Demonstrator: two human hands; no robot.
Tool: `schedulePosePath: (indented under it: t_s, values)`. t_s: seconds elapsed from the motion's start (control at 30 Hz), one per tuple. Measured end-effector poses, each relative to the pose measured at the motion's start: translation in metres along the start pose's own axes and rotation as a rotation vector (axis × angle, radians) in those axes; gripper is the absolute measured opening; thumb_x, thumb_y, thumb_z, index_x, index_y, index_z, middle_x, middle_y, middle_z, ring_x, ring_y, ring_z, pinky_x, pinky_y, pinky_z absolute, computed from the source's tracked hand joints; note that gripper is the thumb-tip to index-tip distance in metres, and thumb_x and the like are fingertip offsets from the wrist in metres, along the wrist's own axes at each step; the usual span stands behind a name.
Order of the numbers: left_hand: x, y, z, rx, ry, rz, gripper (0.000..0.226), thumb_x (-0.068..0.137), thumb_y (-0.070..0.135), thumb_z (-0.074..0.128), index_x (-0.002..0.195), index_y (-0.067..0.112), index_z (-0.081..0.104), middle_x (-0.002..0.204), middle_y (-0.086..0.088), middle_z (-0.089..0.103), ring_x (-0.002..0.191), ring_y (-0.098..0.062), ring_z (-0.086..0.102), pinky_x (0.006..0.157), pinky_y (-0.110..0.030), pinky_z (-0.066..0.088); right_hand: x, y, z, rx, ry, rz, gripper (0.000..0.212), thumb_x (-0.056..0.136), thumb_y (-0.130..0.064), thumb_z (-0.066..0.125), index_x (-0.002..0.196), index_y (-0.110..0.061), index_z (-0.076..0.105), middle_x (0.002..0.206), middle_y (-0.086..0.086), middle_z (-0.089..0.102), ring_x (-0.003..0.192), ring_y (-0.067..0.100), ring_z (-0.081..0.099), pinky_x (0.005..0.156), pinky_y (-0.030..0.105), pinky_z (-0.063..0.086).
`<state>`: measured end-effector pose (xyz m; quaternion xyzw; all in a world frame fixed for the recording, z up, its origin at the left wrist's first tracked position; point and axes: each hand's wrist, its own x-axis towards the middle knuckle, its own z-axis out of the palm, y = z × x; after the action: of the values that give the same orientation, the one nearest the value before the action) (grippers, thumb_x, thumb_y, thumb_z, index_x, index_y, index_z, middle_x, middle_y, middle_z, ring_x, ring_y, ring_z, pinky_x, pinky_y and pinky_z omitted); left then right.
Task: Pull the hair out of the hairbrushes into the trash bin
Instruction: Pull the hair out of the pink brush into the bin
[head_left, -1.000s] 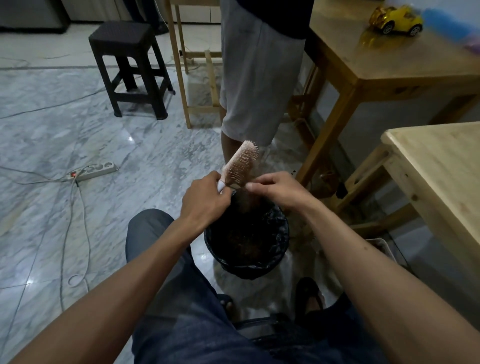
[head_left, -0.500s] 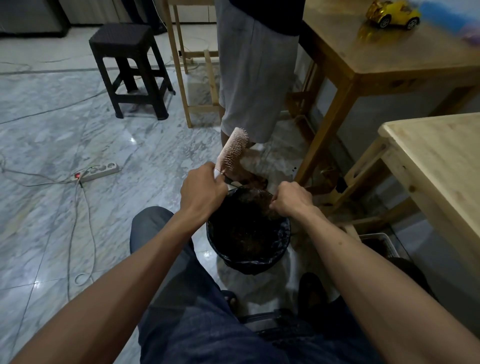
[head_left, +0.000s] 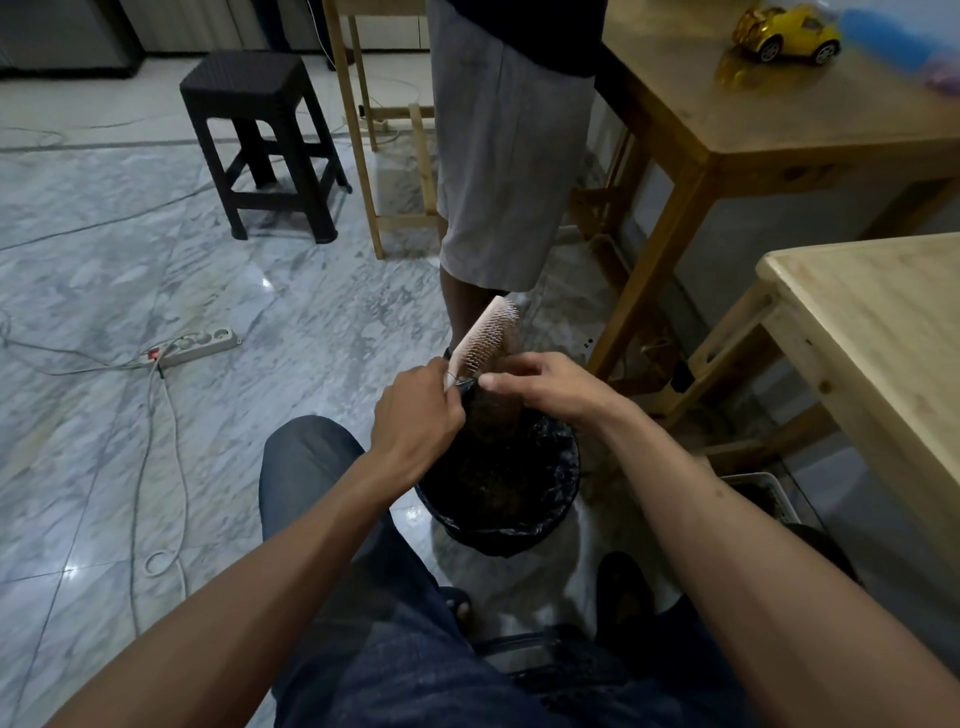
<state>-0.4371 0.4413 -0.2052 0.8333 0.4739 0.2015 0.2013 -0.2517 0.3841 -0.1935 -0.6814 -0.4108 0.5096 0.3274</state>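
Left hand (head_left: 421, 410): closed around the handle end of the hairbrush, which you hold just above the trash bin.
Hairbrush (head_left: 485, 338): pale pink, tilted up and away from you, bristles facing right; the head rises over the far rim of the bin.
Right hand (head_left: 545, 387): thumb and forefinger drawn together at the base of the bristles, beside your left hand; they appear to pinch hair, though the strands themselves are too fine to confirm.
Hair clump (head_left: 496, 405): a dark brownish mass hangs below your right hand and reaches down toward the bin's contents; whether it is still rooted in the bristles cannot be told.
Trash bin (head_left: 563, 499): black-lined, on the marble floor between your knees, already holding dark hair.
Risk, spill: the brush head sits over the far rim, so strands freed near its tip would likely drop onto the floor rather than into the liner.
Risk, partial pull: a pinch taken only at the base may tear the clump and leave hair wound round the upper bristles.
Risk, slip: your left hand grips low on the handle; a sharp tug from the right could twist the brush out of line or prick your fingertips on the bristles.
Risk, bystander: a standing person (head_left: 511, 156) is just beyond the bin; a wide outward pull could fling hair toward their legs.
Nearby, not involved: power strip (head_left: 197, 345), dark stool (head_left: 260, 140), wooden tables (head_left: 779, 124).
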Motion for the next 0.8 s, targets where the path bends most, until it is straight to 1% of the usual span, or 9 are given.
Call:
schedulePosePath:
  t_s: [0.07,0.13,0.23,0.33,0.43,0.5,0.63,0.73,0.8]
  values:
    - [0.002,0.002,0.001,-0.007,0.002,0.013,0.009,0.088,0.020,0.052,0.084,0.013,0.055,0.065,-0.005,0.054,0.057,-0.028,0.049,0.050,-0.032,0.027,0.002,0.006,0.004,-0.006,0.087,-0.043,0.015,0.088,-0.031,0.081,0.097,-0.019,0.082,0.096,-0.001,0.082,0.093,0.009,0.075,0.097,0.032,0.057]
    - [0.006,-0.001,0.001,-0.013,0.024,-0.002,0.011,0.088,0.020,0.052,0.083,0.011,0.055,0.066,-0.006,0.054,0.058,-0.029,0.049,0.051,-0.033,0.027,0.002,0.014,0.004,-0.126,0.168,-0.045,0.014,0.090,-0.028,0.080,0.086,-0.015,0.084,0.086,0.000,0.082,0.083,0.007,0.072,0.087,0.027,0.055]
    - [0.012,-0.007,-0.003,-0.006,0.083,-0.043,0.013,0.089,0.019,0.052,0.080,0.010,0.053,0.067,-0.008,0.055,0.059,-0.029,0.049,0.050,-0.033,0.027,-0.003,0.023,-0.003,-0.327,0.194,0.011,0.011,0.091,-0.029,0.079,0.088,-0.021,0.085,0.084,-0.006,0.080,0.082,0.002,0.069,0.076,0.021,0.049]
    - [0.018,-0.007,-0.007,-0.021,0.173,-0.079,0.018,0.092,0.018,0.051,0.077,0.011,0.047,0.065,-0.008,0.054,0.058,-0.029,0.048,0.052,-0.035,0.030,-0.005,0.033,-0.010,-0.455,0.225,0.088,0.007,0.090,-0.028,0.079,0.092,-0.023,0.085,0.089,-0.007,0.079,0.089,0.008,0.070,0.082,0.031,0.058]
    - [0.023,-0.004,-0.008,-0.017,0.197,-0.057,0.016,0.093,0.019,0.051,0.079,0.012,0.047,0.066,-0.007,0.054,0.057,-0.029,0.048,0.051,-0.035,0.032,-0.005,0.036,-0.012,-0.436,0.290,0.123,0.008,0.091,-0.027,0.079,0.094,-0.022,0.085,0.091,-0.005,0.079,0.094,0.014,0.072,0.086,0.036,0.059]
    - [0.023,-0.003,-0.008,-0.001,0.181,-0.031,0.016,0.093,0.020,0.051,0.080,0.010,0.051,0.066,-0.008,0.056,0.057,-0.029,0.050,0.051,-0.037,0.036,-0.005,0.032,-0.014,-0.409,0.280,0.123,0.016,0.094,-0.021,0.075,0.108,-0.022,0.082,0.107,-0.001,0.079,0.107,0.017,0.070,0.093,0.034,0.056]
    - [0.016,-0.004,-0.001,0.025,0.138,0.010,0.015,0.093,0.021,0.051,0.087,0.009,0.057,0.070,-0.008,0.057,0.058,-0.027,0.050,0.050,-0.034,0.033,-0.004,0.018,-0.017,-0.306,0.138,0.142,0.067,0.085,-0.019,0.067,0.150,-0.026,0.052,0.141,0.003,0.058,0.119,0.019,0.062,0.093,0.031,0.053]
    - [0.010,-0.004,0.004,0.038,0.105,0.014,0.014,0.093,0.020,0.051,0.089,0.008,0.058,0.069,-0.006,0.055,0.057,-0.025,0.048,0.049,-0.032,0.026,-0.002,0.010,-0.015,-0.076,0.177,0.067,0.075,0.084,-0.033,0.075,0.154,-0.025,0.047,0.149,0.004,0.054,0.123,0.015,0.056,0.096,0.029,0.047]
    - [0.007,-0.002,0.006,0.033,0.084,0.019,0.014,0.093,0.021,0.052,0.090,0.009,0.058,0.070,-0.006,0.055,0.057,-0.025,0.048,0.050,-0.032,0.027,-0.003,0.007,-0.012,-0.010,0.160,0.026,0.074,0.085,-0.045,0.079,0.150,-0.020,0.053,0.139,-0.001,0.061,0.119,0.012,0.060,0.090,0.023,0.047]
